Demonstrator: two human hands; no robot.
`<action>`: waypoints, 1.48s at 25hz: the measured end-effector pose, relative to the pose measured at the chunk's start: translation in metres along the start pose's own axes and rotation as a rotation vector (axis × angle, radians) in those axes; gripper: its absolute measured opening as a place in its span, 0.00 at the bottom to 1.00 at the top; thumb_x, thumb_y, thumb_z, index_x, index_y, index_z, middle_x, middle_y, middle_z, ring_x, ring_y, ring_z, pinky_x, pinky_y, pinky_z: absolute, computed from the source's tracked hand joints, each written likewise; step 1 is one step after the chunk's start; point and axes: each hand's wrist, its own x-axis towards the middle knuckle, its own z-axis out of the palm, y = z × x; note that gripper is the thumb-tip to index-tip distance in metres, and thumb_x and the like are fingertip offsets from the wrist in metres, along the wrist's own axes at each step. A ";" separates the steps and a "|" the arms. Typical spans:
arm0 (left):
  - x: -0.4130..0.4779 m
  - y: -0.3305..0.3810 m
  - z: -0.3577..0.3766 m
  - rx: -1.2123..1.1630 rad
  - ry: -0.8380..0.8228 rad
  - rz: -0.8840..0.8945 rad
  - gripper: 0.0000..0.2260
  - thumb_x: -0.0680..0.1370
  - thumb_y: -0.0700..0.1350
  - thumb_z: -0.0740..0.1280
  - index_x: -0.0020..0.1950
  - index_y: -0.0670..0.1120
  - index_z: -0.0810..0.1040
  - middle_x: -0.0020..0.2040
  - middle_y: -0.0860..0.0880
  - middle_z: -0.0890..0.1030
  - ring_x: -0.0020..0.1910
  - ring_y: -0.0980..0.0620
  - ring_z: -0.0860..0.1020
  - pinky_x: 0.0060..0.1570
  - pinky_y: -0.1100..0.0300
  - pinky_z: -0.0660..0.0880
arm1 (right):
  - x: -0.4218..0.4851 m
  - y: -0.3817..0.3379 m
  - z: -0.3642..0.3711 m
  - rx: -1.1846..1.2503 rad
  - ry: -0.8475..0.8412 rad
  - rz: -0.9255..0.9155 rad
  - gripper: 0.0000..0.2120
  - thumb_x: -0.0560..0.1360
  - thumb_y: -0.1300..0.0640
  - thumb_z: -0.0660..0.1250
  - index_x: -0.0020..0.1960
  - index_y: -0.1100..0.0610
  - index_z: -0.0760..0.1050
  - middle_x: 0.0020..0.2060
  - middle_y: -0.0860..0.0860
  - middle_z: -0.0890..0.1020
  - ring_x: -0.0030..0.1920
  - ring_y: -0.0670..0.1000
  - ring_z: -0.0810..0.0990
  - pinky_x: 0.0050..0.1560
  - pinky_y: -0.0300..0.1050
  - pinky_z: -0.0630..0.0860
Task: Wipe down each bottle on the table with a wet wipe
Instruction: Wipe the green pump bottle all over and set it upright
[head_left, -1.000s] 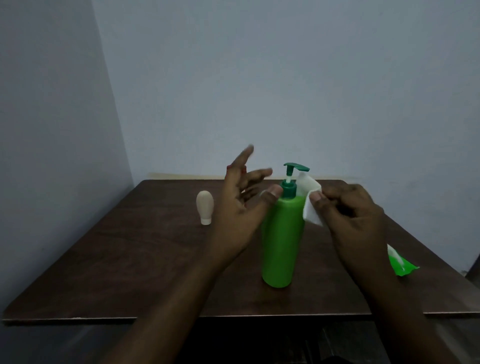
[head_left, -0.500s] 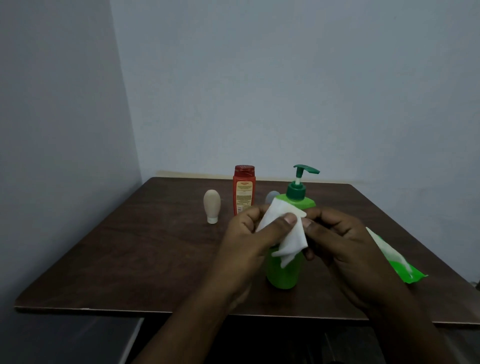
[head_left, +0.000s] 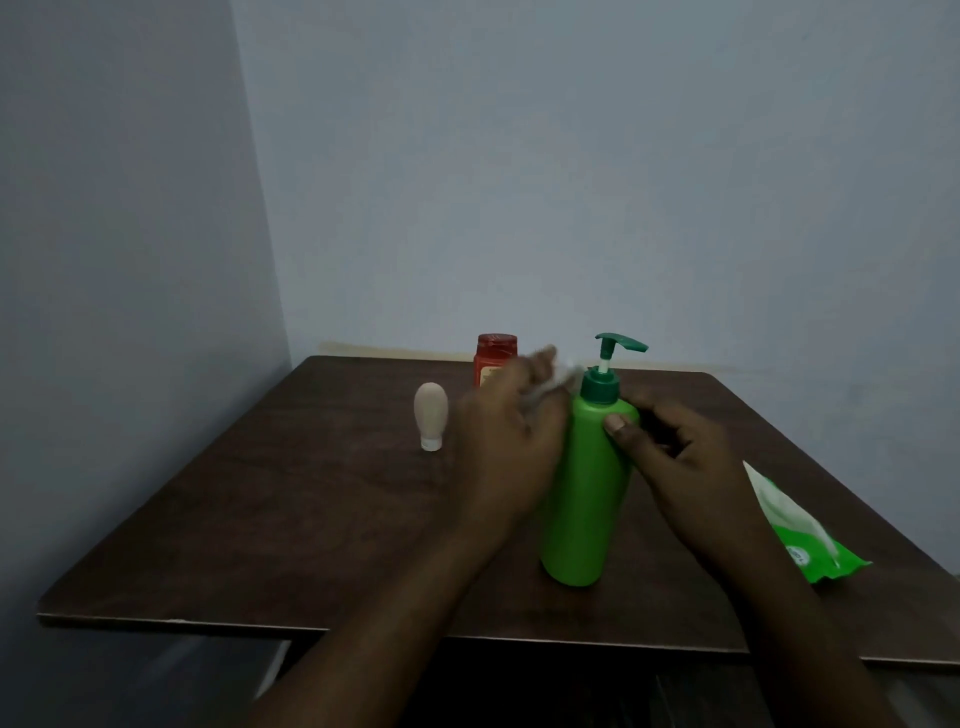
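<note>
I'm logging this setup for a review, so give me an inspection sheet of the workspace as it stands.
Surface: dark wooden table, set in a room corner.
Job's things: green bottle upright, nearest the camera; red bottle at the back, partly hidden by the left hand; cream bottle standing on its cap, apart on the left; wipe, white, blurred.
Clutter: wipe pack lying at the right edge.
Hands: left hand holds the wipe beside the green bottle's neck; right hand grips that bottle near its top, thumb in front.
Cables: nothing seen.
Surroundings: plain pale walls; dim light.
</note>
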 end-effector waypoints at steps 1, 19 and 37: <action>-0.007 -0.008 0.003 0.011 -0.098 0.037 0.05 0.81 0.47 0.70 0.52 0.47 0.83 0.55 0.55 0.87 0.55 0.62 0.84 0.52 0.59 0.82 | 0.000 0.002 -0.001 0.027 -0.018 -0.017 0.12 0.77 0.59 0.68 0.61 0.54 0.80 0.51 0.49 0.85 0.54 0.52 0.83 0.53 0.45 0.80; 0.002 -0.039 0.004 -0.478 -0.201 -0.238 0.10 0.79 0.37 0.72 0.60 0.41 0.85 0.54 0.49 0.88 0.55 0.53 0.86 0.55 0.59 0.82 | 0.002 0.010 -0.004 0.055 -0.031 -0.044 0.15 0.77 0.58 0.68 0.63 0.56 0.79 0.55 0.47 0.84 0.56 0.47 0.82 0.57 0.49 0.79; -0.056 -0.110 -0.003 -0.233 -0.478 -0.359 0.09 0.77 0.30 0.71 0.53 0.40 0.88 0.48 0.45 0.89 0.48 0.44 0.88 0.52 0.47 0.84 | 0.002 0.013 -0.013 0.032 -0.042 -0.048 0.16 0.75 0.51 0.67 0.63 0.47 0.77 0.54 0.42 0.84 0.56 0.45 0.82 0.56 0.49 0.80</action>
